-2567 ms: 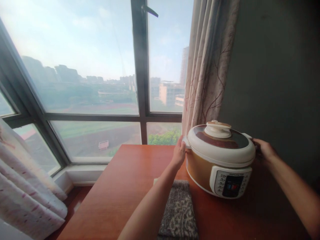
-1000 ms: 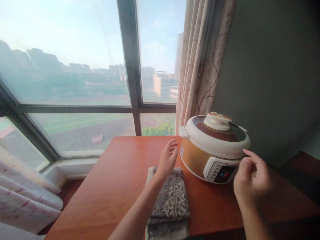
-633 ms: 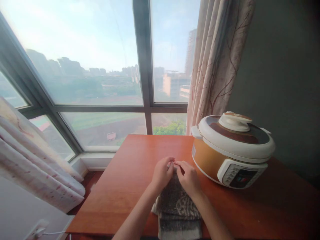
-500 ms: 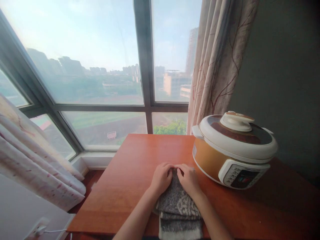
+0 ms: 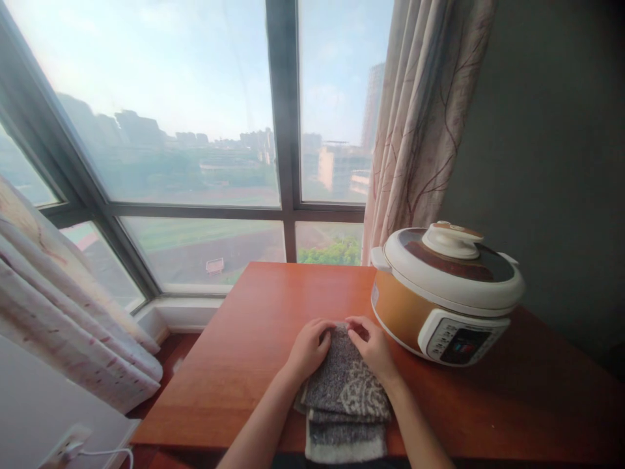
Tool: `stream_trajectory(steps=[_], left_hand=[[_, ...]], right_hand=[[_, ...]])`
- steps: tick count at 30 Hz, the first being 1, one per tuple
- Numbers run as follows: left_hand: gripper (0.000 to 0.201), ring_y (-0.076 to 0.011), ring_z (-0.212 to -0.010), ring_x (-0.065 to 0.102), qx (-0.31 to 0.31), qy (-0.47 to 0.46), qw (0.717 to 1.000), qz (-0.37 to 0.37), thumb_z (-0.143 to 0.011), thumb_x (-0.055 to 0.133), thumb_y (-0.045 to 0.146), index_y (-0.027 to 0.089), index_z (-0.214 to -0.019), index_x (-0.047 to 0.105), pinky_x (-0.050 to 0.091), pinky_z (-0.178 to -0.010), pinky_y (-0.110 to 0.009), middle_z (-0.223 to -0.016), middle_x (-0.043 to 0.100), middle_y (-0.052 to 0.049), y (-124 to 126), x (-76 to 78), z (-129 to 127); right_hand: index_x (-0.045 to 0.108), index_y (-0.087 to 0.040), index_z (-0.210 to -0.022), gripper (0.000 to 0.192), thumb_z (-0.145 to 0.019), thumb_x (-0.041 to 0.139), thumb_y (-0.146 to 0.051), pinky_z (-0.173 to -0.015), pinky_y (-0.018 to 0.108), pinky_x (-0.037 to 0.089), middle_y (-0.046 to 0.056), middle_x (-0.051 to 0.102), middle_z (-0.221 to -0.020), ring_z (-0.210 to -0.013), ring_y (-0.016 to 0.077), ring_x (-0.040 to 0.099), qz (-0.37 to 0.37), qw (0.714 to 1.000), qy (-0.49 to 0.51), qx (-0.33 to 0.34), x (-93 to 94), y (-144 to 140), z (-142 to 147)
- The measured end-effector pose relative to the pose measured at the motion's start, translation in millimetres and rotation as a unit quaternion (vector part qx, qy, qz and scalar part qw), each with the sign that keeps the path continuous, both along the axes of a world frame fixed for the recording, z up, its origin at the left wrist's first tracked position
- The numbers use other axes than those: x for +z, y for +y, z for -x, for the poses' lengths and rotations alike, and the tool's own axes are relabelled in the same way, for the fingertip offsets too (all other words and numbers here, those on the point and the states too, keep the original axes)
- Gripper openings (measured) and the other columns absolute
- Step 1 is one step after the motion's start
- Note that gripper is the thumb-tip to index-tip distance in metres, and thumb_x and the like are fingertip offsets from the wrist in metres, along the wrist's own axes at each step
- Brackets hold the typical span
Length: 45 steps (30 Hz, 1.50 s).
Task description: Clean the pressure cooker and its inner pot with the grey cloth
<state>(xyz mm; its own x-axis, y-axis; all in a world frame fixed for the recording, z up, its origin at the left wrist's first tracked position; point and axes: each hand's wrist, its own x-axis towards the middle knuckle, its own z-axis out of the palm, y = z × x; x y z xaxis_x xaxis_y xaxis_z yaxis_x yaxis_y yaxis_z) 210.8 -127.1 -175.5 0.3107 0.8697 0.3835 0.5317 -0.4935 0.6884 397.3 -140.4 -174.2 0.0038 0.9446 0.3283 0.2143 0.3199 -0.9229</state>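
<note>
A folded grey towel [image 5: 336,378] with a pale pattern lies on the wooden table, its lower layers reaching the front edge. My left hand [image 5: 312,345] pinches the towel's far edge at the left, thumb and fingers curled around it. Just across from it, my right hand [image 5: 368,345] grips the right part of that same edge, fingers bent. A small gap separates the two sets of fingertips, and the towel's far end shows between them.
A white and gold electric cooker [image 5: 444,293] with a lid stands right of my hands. The reddish table [image 5: 219,365] ends at a large window [image 5: 195,163]. Curtains [image 5: 424,117] hang on both sides. A white cable [image 5: 105,451] runs from a wall socket at lower left.
My hands have spread slightly apart along the towel's far edge, so more of the towel shows between them. The view has shifted a little, with the cooker appearing further left.
</note>
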Motion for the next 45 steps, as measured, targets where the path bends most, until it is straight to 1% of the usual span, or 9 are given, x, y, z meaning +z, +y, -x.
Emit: stream_trajectory(steps=[6,11,17,24,27,30,33,36,45], left_hand=[[0.027,-0.0225,-0.103,0.065,-0.004,0.0,1.0,0.001,-0.085,0.051,0.013,0.019,-0.104,0.07,0.05,-0.095,-0.038,-0.107,0.073,-0.007,1,0.1,1],[0.027,-0.0231,-0.102,0.065,-0.005,0.0,1.0,0.0,-0.085,0.051,0.012,0.019,-0.104,0.069,0.05,-0.095,-0.039,-0.107,0.073,-0.008,1,1.9,1],[0.028,-0.023,-0.101,0.066,-0.004,0.003,1.0,0.0,-0.086,0.049,0.011,0.02,-0.103,0.069,0.05,-0.094,-0.038,-0.106,0.073,-0.008,1,3.4,0],[0.027,-0.0229,-0.103,0.067,-0.003,0.004,1.0,-0.003,-0.086,0.05,0.012,0.02,-0.104,0.069,0.05,-0.095,-0.038,-0.107,0.074,-0.007,2,1.4,-1],[0.027,-0.0224,-0.102,0.067,0.0,0.003,1.0,-0.01,-0.086,0.05,0.012,0.021,-0.102,0.07,0.051,-0.094,-0.037,-0.105,0.074,-0.007,1,2.4,0],[0.025,-0.0224,-0.1,0.067,0.031,0.001,0.999,-0.027,-0.087,0.05,0.013,0.021,-0.1,0.07,0.051,-0.093,-0.036,-0.105,0.074,-0.007,3,3.2,2],[0.024,-0.0228,-0.103,0.066,0.116,-0.016,0.992,-0.035,-0.087,0.05,0.014,0.02,-0.1,0.069,0.051,-0.094,-0.037,-0.108,0.073,-0.008,7,2.4,8],[0.026,-0.0222,-0.101,0.067,0.163,-0.029,0.986,-0.01,-0.085,0.05,0.012,0.018,-0.101,0.069,0.052,-0.091,-0.036,-0.107,0.072,-0.009,9,1.3,14],[0.023,-0.0226,-0.097,0.066,0.103,0.069,0.992,-0.012,-0.089,0.049,0.015,0.018,-0.096,0.071,0.05,-0.09,-0.037,-0.101,0.073,-0.01,5,3.0,14]], right_hand=[[0.071,-0.018,-0.1,0.022,-0.082,0.061,-0.026,-0.077,0.033,0.053,0.006,0.071,-0.092,-0.085,0.0212,0.067,-0.005,1.0,0.007,0.001,-6.3,4,0],[0.071,-0.017,-0.101,0.027,-0.077,0.068,-0.029,-0.085,0.037,0.053,0.008,0.073,-0.096,-0.091,0.0228,0.068,0.044,0.996,0.075,0.002,-9.7,8,-1],[0.066,-0.017,-0.113,0.044,-0.072,0.074,-0.032,-0.083,0.036,0.053,0.012,0.073,-0.112,-0.094,0.0225,0.07,0.144,0.958,0.248,0.006,-4.9,8,-5],[0.069,-0.018,-0.103,0.044,-0.064,0.082,-0.033,-0.077,0.029,0.051,0.008,0.075,-0.101,-0.086,0.0189,0.069,0.174,0.928,0.33,-0.009,4.7,5,-10],[0.069,-0.018,-0.103,0.041,-0.07,0.077,-0.041,-0.068,0.028,0.05,0.007,0.074,-0.092,-0.076,0.0179,0.067,0.157,0.946,0.281,-0.039,4.8,4,-10],[0.07,-0.016,-0.098,0.038,-0.079,0.065,-0.049,-0.059,0.029,0.047,0.005,0.071,-0.076,-0.064,0.0183,0.062,0.114,0.977,0.145,-0.104,1.0,3,-12],[0.072,-0.018,-0.091,0.034,-0.085,0.056,-0.047,-0.069,0.033,0.05,0.007,0.072,-0.075,-0.07,0.0223,0.065,0.046,0.986,-0.019,-0.159,-4.1,2,-15],[0.074,-0.019,-0.089,0.033,-0.088,0.049,-0.041,-0.077,0.036,0.051,0.009,0.075,-0.087,-0.081,0.0254,0.069,0.015,0.982,-0.12,-0.148,-8.6,2,-16],[0.077,-0.022,-0.095,0.034,-0.089,0.044,-0.032,-0.08,0.034,0.052,0.008,0.076,-0.09,-0.084,0.0245,0.07,0.007,0.972,-0.191,-0.134,-12.8,2,-13]])
